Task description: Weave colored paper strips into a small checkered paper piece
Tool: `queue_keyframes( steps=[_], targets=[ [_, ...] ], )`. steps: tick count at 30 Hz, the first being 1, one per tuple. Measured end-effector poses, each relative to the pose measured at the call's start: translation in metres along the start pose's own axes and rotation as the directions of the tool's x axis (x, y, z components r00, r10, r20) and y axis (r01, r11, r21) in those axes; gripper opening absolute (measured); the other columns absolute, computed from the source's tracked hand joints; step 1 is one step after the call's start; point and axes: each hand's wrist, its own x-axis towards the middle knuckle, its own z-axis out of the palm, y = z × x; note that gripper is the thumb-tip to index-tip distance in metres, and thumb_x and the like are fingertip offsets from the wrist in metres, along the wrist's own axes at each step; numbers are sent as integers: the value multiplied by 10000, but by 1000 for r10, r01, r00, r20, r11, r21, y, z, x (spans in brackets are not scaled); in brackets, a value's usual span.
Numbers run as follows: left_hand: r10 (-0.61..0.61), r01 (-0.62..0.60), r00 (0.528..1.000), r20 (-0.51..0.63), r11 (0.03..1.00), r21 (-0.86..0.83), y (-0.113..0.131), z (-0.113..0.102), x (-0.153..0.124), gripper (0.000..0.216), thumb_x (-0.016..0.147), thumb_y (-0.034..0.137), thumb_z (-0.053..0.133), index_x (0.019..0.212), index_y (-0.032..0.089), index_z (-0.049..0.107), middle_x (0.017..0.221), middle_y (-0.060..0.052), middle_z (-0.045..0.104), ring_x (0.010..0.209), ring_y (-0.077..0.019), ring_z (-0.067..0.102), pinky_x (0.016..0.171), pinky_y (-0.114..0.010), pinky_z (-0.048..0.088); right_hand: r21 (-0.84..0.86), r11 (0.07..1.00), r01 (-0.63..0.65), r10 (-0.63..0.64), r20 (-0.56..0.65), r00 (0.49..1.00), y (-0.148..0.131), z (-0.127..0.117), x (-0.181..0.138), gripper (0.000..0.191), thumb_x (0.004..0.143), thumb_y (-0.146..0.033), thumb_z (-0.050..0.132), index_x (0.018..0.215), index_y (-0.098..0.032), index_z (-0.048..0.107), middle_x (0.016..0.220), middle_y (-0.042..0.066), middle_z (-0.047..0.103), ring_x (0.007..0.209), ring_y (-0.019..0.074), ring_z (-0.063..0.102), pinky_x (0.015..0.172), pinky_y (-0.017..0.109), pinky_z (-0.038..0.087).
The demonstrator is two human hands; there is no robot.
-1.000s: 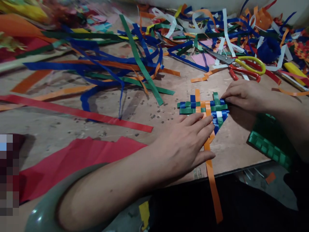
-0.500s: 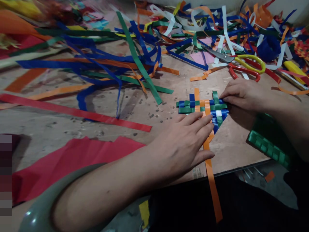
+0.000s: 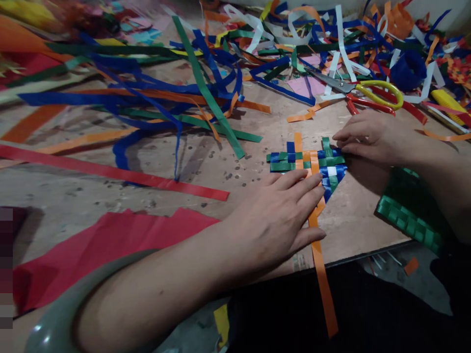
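A small woven piece of flat strips [image 3: 331, 170] in green, blue, orange and white lies near the table's front edge. My left hand [image 3: 274, 215] rests flat across its lower left part, fingers stretched out and thumb apart. From beneath that hand a long orange strip [image 3: 324, 289] runs down over the table edge. At the upper right corner of the weave is my right hand [image 3: 368, 137], its fingers bent and fingertips close together. Whatever lies between those fingertips, if anything, is too small to make out. Under the right forearm is a green woven item [image 3: 408, 223].
Scissors [image 3: 346, 87] with yellow and red handles lie beyond the weave. Loose blue strips [image 3: 158, 88] and other colours heap across the back. A red strip [image 3: 121, 171] and red sheet [image 3: 110, 245] lie at left. The table edge [image 3: 368, 256] runs in front.
My right hand has risen slightly at the weave's upper right corner, its fingertips shifting up from the blue edge. My left hand stays flat on the weave. The whole view has shifted slightly.
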Motion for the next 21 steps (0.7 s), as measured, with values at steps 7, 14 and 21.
queue_keyframes(
  steps=[7,14,21],
  targets=[
    [7,-7,1000,-13,1000,13,-1,3,2,651,1012,550,559,1468,86,582,1551,-203,560,1441,-418,519,1090,-550,508,48,984,174,-178,110,978,-2,-12,0,307,991,-391,601,1236,-290,758,1184,39,775,1176,237,667,1048,433,502],
    [13,-13,996,-83,1000,-6,-2,10,-2,634,1005,540,571,1457,97,597,1527,-197,590,1413,-401,546,1083,-531,508,36,972,232,-235,132,963,3,-3,2,309,1017,-396,558,1202,-259,764,1160,50,776,1177,246,663,1035,448,511],
    [8,-2,985,-171,999,39,-4,22,-4,627,1005,590,525,1432,142,622,1503,-164,622,1388,-369,564,1063,-497,512,54,980,191,-196,108,975,-3,-3,3,300,1012,-390,555,1152,-250,780,1118,54,786,1136,244,677,1014,444,524]
  ],
)
